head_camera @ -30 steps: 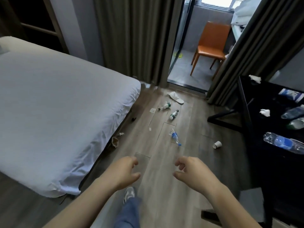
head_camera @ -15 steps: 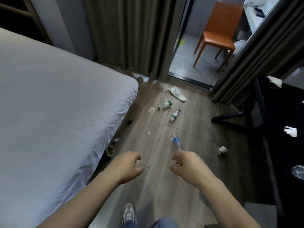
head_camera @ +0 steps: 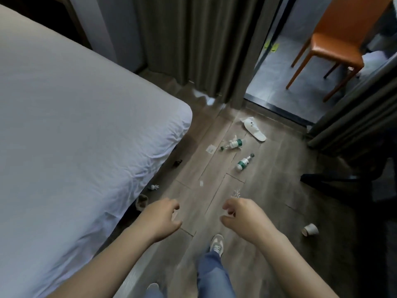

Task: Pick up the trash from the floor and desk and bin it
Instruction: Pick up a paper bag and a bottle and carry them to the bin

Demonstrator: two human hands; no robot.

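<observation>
Having stepped closer, I find the crushed bottle (head_camera: 237,193) just beyond the loose, empty fingers of my right hand (head_camera: 242,218), probably reachable; my left hand (head_camera: 160,219) is equally empty.

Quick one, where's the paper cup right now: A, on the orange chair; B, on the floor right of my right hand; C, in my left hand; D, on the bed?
B: the paper cup lies on its side on the wooden floor, to the right of the right hand.
</observation>
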